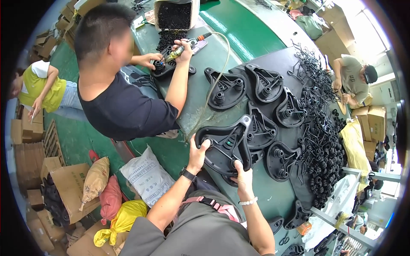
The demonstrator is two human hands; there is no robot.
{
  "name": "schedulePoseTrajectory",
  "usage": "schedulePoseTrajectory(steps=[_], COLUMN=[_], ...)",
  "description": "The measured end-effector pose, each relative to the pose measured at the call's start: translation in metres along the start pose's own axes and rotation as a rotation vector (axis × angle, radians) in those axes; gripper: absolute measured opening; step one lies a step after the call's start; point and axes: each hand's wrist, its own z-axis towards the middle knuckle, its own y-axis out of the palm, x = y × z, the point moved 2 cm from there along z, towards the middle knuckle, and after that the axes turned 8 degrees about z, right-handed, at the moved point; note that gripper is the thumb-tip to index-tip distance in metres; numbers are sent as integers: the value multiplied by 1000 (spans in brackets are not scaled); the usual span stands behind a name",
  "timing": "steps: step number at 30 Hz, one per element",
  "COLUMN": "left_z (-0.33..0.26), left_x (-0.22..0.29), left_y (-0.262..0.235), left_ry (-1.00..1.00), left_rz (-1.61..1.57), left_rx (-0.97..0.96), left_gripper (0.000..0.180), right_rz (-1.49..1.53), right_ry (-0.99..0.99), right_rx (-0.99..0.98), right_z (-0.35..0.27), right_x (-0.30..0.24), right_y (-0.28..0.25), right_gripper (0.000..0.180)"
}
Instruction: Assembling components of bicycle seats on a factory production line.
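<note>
Both my hands hold a black, roughly triangular moulded plastic part [220, 158] over the table, its narrow end pointing away to the right. My left hand [197, 154] grips its left edge, with the thumb over the rim. My right hand [243, 179] closes on its near edge. Small green bits show inside the hollow of the part. Just beyond it lies a similar black part [261, 128], with round posts on it. Another such part [282, 161] rests to the right of my right hand.
On the right, a heap of black springs or coiled pieces [324, 162] and bent wire pieces [314, 70] covers the table [250, 209]. At left, a co-worker [124, 98] holds an air screwdriver [181, 50] on a part; its hose [223, 72] crosses the table. Sacks [147, 177] stand on the floor.
</note>
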Motion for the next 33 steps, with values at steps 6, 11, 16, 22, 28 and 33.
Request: schedulePoseTrajectory(steps=[6, 11, 16, 22, 28, 33], left_z=[19, 15, 11, 0, 24, 87], left_x=[-12, -37, -43, -26, -5, -37], left_y=[-31, -48, -36, -17, -3, -50], left_ry=[-70, -110, -73, -30, -30, -61], left_rz=[-3, 86, 97, 112, 132, 261], left_rx=[42, 96, 87, 68, 62, 174], left_gripper=[78, 81, 86, 92, 87, 75], right_rz=[-51, -58, -36, 0, -14, 169], right_ry=[132, 145, 127, 58, 77, 181], right_rx=[14, 2, 8, -40, -61, -10], right_z=[10, 12, 3, -3, 12, 42], right_x=[18, 39, 26, 12, -1, 37], right_y=[38, 37, 30, 10, 23, 88], right_gripper=[77, 77, 73, 69, 72, 74])
